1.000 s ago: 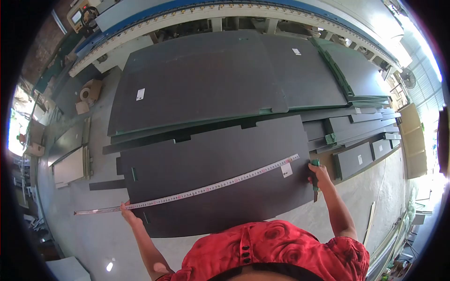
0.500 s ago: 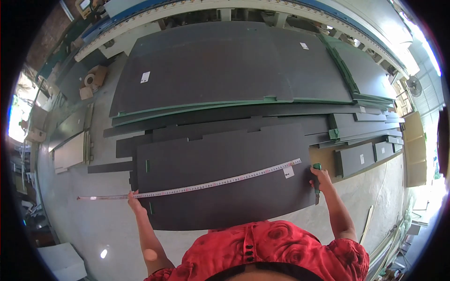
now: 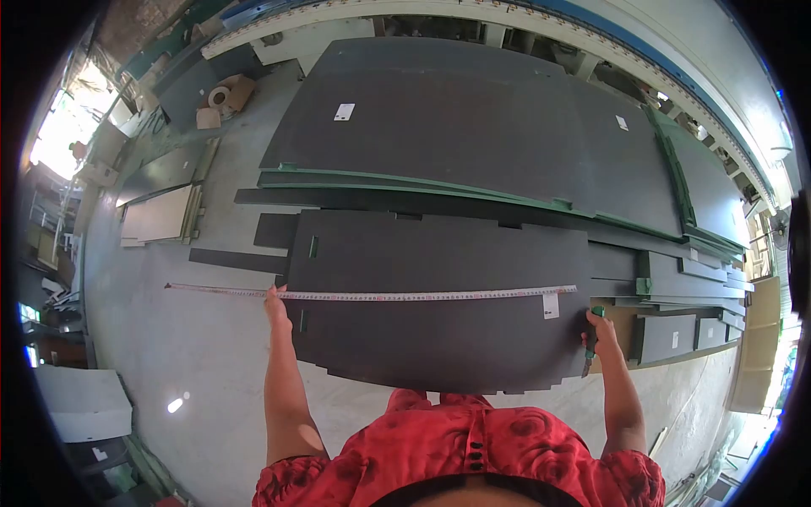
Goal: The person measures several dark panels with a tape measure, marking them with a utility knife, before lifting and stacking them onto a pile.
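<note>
A long dark grey panel with notched edges spans the space in front of me, held at both ends. A steel measuring tape lies lengthwise across it and sticks out past the left end. My left hand is closed around the panel's left edge, where the tape crosses it. At the right edge, my right hand is closed on a green-handled utility knife, its tip pointing down toward me. Those fingers also touch the panel's edge. A white label sits near the panel's right end.
Large grey boards with green edges are stacked beyond the panel. Smaller panels lie at right, beside a tan board. A machine rail runs behind. At left are leaning boards and a cardboard box.
The view has swung, so the surroundings appear further right. The panel, with the tape on it, has shifted away from me toward the stack and looks more level. Both hands keep their holds.
</note>
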A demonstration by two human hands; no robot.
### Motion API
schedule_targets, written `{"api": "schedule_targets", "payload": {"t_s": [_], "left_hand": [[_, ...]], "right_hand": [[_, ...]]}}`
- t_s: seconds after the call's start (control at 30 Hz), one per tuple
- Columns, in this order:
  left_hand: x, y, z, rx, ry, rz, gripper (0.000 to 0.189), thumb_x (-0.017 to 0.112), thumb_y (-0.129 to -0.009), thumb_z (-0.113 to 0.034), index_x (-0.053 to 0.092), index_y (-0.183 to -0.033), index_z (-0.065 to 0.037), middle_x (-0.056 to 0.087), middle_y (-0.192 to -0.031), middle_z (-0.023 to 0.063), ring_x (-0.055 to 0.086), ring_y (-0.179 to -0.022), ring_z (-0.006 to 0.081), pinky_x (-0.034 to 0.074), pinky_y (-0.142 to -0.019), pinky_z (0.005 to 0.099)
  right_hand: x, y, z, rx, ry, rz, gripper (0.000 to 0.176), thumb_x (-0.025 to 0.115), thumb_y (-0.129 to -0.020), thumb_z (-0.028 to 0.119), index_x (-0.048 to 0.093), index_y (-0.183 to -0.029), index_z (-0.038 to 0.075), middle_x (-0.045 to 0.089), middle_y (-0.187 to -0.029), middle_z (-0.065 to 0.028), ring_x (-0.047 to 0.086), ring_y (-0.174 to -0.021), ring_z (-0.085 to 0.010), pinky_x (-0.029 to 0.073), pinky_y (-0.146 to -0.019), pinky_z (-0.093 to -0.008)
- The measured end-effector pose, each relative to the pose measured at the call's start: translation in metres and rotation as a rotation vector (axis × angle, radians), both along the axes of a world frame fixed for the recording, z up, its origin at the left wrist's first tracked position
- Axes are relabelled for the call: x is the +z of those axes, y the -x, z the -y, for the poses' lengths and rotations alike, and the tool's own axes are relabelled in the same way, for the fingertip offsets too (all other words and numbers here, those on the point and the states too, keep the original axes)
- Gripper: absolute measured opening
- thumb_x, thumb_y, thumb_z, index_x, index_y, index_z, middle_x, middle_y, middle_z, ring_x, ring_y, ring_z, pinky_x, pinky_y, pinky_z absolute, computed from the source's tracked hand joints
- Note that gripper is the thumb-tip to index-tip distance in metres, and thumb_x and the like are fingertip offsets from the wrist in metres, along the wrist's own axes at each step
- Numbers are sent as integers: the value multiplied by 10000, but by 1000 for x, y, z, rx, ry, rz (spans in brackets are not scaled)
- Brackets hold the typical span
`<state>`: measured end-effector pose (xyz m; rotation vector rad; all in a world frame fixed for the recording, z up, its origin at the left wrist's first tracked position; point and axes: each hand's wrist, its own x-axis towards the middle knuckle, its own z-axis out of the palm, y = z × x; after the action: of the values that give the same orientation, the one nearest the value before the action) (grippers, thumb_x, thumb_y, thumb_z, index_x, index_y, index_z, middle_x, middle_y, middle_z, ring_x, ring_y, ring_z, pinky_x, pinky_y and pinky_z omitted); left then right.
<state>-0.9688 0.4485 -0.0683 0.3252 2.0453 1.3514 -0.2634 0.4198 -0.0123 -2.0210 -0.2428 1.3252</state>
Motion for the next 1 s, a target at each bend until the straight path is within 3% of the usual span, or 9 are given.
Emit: {"api": "schedule_targets", "payload": {"t_s": [0.27,0.37,0.47,0.57,0.63,0.67,0.7,0.93,1.0], "left_hand": [[-30,23,1,-145,17,-14,464,329,-886,-355,612,-1052,-28,594,-1036,84,512,-956,195,351,-890,287],[-17,10,-2,-230,-133,26,471,295,-901,-353,593,-1095,-43,569,-1113,85,499,-998,197,334,-922,304],[18,-2,10,-285,-237,-171,484,312,-893,-403,602,-1069,-57,569,-1120,82,495,-1028,183,342,-903,323],[50,-19,30,-86,-109,-51,485,364,-870,-475,609,-986,-72,597,-1019,62,528,-939,176,390,-782,322],[56,-21,45,-72,-341,341,487,426,-834,-537,582,-901,-80,592,-876,46,534,-790,166,379,-639,285],[53,-23,49,-48,-384,343,482,457,-823,-543,565,-869,-75,558,-776,39,503,-651,161,366,-568,290],[52,-25,55,-61,-382,344,482,457,-823,-543,565,-869,-75,558,-776,39,503,-651,161,366,-568,290],[51,-53,80,-142,-383,402,459,498,-809,-533,550,-827,-78,547,-708,39,496,-578,149,374,-514,254],[50,-58,82,-119,-388,416,457,513,-802,-534,546,-820,-78,542,-700,38,497,-573,146,378,-497,244]], "right_hand": [[-19,-7,1,-48,5,44,220,696,-720,206,560,-756,36,547,-633,-92,511,-420,-193,384,-316,-312],[1,7,-1,-35,24,119,237,692,-721,215,555,-758,25,530,-601,-78,514,-422,-183,377,-326,-304],[4,13,7,18,-25,301,247,675,-730,235,551,-771,25,522,-603,-62,512,-419,-168,381,-343,-297],[14,19,14,79,-103,476,259,649,-744,266,547,-798,34,526,-634,-50,507,-415,-153,391,-359,-288],[21,21,26,68,-151,491,265,634,-752,282,546,-812,40,534,-658,-47,502,-412,-146,397,-366,-284],[23,22,31,16,-199,306,277,629,-757,297,543,-833,45,547,-681,-53,499,-409,-147,396,-366,-285],[24,25,36,-33,-248,118,290,624,-763,312,541,-854,49,560,-704,-59,495,-405,-148,396,-366,-285],[36,49,65,-158,-304,-100,316,574,-818,373,499,-987,117,603,-786,-112,500,-446,-149,403,-389,-291],[33,46,76,-368,-555,-366,367,507,-841,441,479,-1040,134,609,-844,-134,499,-488,-148,420,-448,-305]]}}
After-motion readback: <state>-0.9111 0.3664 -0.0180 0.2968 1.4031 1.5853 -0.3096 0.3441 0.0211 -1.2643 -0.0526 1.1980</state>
